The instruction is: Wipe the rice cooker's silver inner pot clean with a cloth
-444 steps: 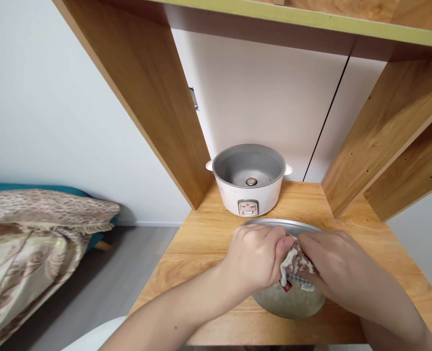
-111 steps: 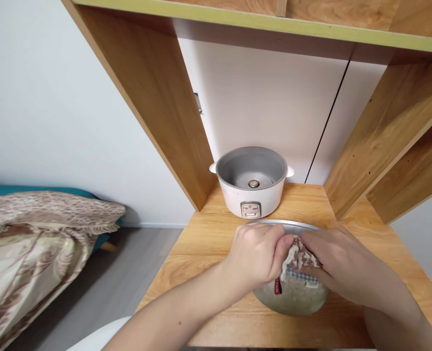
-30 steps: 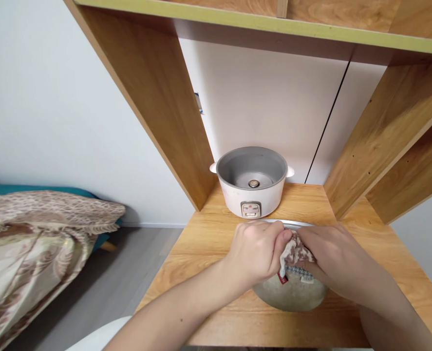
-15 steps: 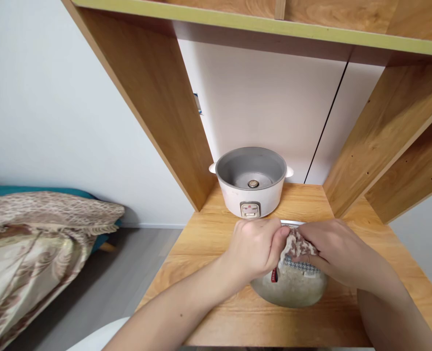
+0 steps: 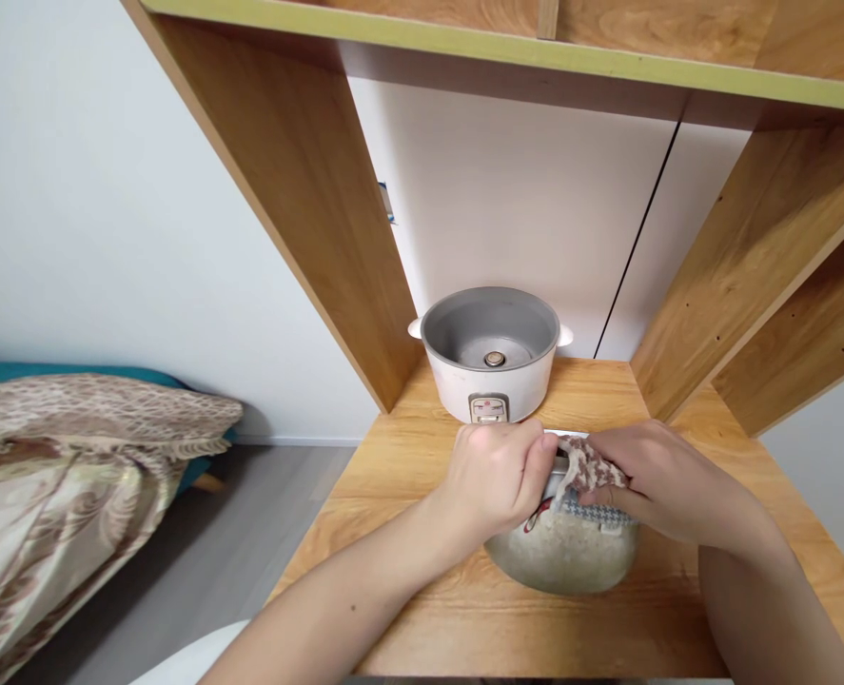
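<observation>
Metal, likely stiff, fairly light and smooth enough to slip, the pot (image 5: 564, 561) sits on the surface (image 5: 364, 476) just before the cooker (image 5: 489, 382), best held by its rim. The left hand (image 5: 493, 476) is closed on that rim, while the right hand (image 5: 654, 480) grips the soft-looking cloth (image 5: 591, 466) draped over it. The cooker and flanking wooden panels (image 5: 285, 209) limit room behind the pot.

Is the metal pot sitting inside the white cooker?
No, the metal pot is in front of the white cooker, outside it.
</observation>
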Demonstrator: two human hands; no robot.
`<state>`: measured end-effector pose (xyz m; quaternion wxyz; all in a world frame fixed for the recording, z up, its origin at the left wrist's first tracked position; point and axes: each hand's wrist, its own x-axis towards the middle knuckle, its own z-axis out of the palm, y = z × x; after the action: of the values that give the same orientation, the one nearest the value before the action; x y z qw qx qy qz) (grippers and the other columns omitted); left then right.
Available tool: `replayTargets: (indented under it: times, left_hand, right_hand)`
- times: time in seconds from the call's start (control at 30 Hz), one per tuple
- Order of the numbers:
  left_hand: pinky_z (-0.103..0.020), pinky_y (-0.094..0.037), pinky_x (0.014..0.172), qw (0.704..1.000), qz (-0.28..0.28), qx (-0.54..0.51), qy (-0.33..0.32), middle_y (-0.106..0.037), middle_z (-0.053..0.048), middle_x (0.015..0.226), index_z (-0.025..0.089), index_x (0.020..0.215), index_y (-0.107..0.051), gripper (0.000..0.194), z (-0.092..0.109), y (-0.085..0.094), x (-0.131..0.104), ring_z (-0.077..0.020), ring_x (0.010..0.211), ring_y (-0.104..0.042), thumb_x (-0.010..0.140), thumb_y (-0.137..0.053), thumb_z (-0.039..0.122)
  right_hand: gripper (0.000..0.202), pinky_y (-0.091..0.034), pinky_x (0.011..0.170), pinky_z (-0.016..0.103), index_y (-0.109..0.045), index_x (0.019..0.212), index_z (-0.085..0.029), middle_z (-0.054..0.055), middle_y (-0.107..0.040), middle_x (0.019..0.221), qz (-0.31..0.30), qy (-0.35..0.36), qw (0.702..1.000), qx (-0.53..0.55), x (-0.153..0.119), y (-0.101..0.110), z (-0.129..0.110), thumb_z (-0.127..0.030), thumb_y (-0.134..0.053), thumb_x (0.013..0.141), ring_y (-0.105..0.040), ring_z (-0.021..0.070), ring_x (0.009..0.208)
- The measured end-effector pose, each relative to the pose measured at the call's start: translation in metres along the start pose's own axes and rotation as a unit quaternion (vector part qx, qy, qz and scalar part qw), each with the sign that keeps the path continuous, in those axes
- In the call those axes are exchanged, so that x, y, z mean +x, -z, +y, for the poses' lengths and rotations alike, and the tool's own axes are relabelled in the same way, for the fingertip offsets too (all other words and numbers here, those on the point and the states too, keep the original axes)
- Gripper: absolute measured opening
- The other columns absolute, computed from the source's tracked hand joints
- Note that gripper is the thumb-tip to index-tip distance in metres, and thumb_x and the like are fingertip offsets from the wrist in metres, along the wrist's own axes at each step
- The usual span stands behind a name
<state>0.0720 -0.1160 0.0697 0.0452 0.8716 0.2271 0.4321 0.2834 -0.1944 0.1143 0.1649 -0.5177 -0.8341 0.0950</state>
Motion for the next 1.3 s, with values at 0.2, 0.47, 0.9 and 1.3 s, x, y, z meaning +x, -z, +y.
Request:
replayTargets:
  times: [0.2, 0.47, 0.9, 1.3]
  left_hand:
    - [-0.027, -0.027, 0.046, 1.0, 0.013, -0.003, 0.002, -0.049, 0.003, 0.047, 0.023, 0.062, -0.044, 0.045, -0.002, 0.0, 0.002, -0.0112, 0.041, -0.04, 0.106, -0.037, 0.024]
    - [-0.027, -0.026, 0.046, 1.0, 0.013, -0.004, 0.005, -0.048, 0.003, 0.047, 0.023, 0.062, -0.042, 0.045, -0.002, 0.0, 0.001, -0.0112, 0.041, -0.038, 0.106, -0.037, 0.023]
    - [-0.028, -0.029, 0.046, 1.0, 0.011, 0.006, -0.02, -0.052, 0.002, 0.049, 0.024, 0.064, -0.045, 0.044, 0.004, 0.0, -0.004, -0.0125, 0.041, -0.043, 0.107, -0.035, 0.023]
    - [-0.028, -0.03, 0.045, 0.999, 0.015, 0.005, -0.041, -0.05, 0.002, 0.048, 0.024, 0.063, -0.044, 0.046, 0.008, 0.001, -0.001, -0.0129, 0.041, -0.043, 0.108, -0.034, 0.026]
  right_hand:
    - [0.041, -0.031, 0.059, 0.03, -0.056, 0.079, -0.022, -0.002, -0.064, 0.072, -0.031, -0.01, 0.998, 0.047, 0.003, 0.004, 0.004, -0.052, -0.054, 0.108, -0.055, 0.0166, 0.062]
    - [0.039, -0.032, 0.059, 0.031, -0.057, 0.079, -0.022, -0.001, -0.067, 0.073, -0.033, -0.009, 0.998, 0.047, 0.004, 0.006, 0.002, -0.049, -0.055, 0.108, -0.057, 0.0171, 0.063]
    - [0.024, -0.03, 0.06, 0.033, -0.057, 0.089, -0.022, 0.002, -0.067, 0.077, 0.05, 0.026, 0.997, -0.045, -0.007, -0.014, -0.015, -0.032, -0.052, 0.11, -0.059, 0.0191, 0.064]
    - [0.025, -0.027, 0.056, 0.034, -0.056, 0.085, -0.021, 0.0, -0.063, 0.072, 0.054, 0.031, 0.995, -0.074, -0.01, -0.015, -0.022, -0.026, -0.053, 0.108, -0.054, 0.0176, 0.059]
